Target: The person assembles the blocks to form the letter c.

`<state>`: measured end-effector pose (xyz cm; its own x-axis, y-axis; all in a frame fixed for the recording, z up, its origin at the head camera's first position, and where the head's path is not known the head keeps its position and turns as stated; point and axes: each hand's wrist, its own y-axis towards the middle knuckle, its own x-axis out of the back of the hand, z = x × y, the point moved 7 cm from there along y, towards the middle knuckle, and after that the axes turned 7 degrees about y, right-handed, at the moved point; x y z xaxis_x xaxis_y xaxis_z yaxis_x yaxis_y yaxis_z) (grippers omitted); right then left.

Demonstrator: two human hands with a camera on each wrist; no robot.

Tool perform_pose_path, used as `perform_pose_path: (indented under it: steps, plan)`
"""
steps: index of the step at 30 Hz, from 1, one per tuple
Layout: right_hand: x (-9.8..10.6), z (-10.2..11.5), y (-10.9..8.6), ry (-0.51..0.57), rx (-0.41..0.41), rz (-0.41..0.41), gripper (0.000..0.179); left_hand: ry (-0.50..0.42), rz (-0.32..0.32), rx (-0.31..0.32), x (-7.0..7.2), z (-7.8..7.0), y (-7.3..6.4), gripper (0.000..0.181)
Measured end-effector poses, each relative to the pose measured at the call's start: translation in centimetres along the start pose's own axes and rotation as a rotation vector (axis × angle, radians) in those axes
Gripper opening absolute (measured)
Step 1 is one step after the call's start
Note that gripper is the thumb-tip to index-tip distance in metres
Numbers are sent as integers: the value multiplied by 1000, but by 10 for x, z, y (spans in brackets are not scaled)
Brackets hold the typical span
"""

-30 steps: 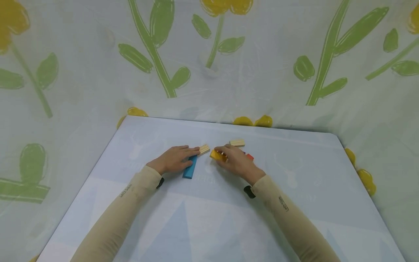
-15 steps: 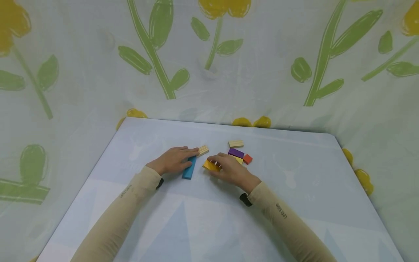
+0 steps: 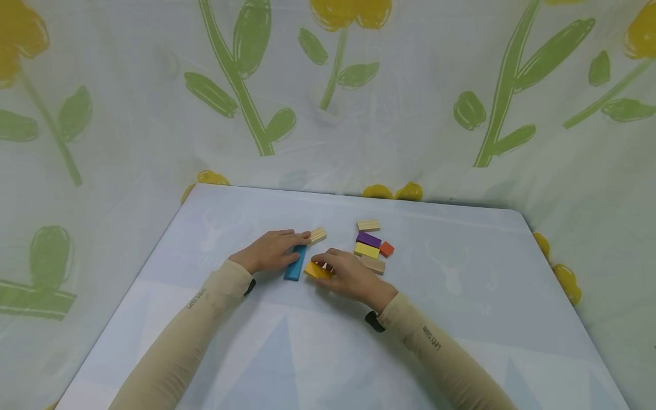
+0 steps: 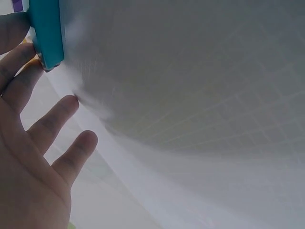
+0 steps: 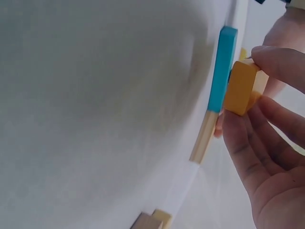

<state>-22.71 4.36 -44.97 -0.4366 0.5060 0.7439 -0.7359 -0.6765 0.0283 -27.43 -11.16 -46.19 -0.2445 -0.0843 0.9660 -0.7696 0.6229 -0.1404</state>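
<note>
My left hand (image 3: 269, 250) rests on a long blue wooden block (image 3: 294, 269) lying flat, thumb and fingertips touching it, other fingers spread. A plain wooden block (image 3: 317, 235) continues from its far end, close to the index fingertip. To the right, my right hand (image 3: 353, 277) pinches an orange-yellow block (image 3: 316, 271) between thumb and fingers. That block (image 5: 239, 88) is tilted in the right wrist view and overlaps the blue one; whether they touch I cannot tell. In the left wrist view the blue block (image 4: 46, 31) shows beside the thumb.
Right of centre lie a plain wooden block (image 3: 368, 225), a purple block (image 3: 369, 240), a yellow block (image 3: 367, 249), a small red-orange block (image 3: 386, 249) and a tan block (image 3: 373, 265). The pale table (image 3: 435, 341) meets a flower-print cloth (image 3: 410, 114) at the back.
My right hand has moved left and nearer to me with the orange-yellow block, uncovering the blocks to its right. The left hand stays on the blue block.
</note>
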Motion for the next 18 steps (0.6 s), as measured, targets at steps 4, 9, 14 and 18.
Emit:
perform_pose_path:
  steps: [4,9,14,18]
  plan:
    - [-7,7,1,-3,33,15,41,-3,5,0,-2,0,0,50]
    - [-18,13,4,-27,60,46,41,-15,-1,-5,-2,1,-1,49]
    - [-27,14,5,-56,30,100,43,-12,-9,-12,-1,0,-1,49]
    - [-31,14,6,-58,15,128,44,-5,-5,-4,0,-1,-1,49]
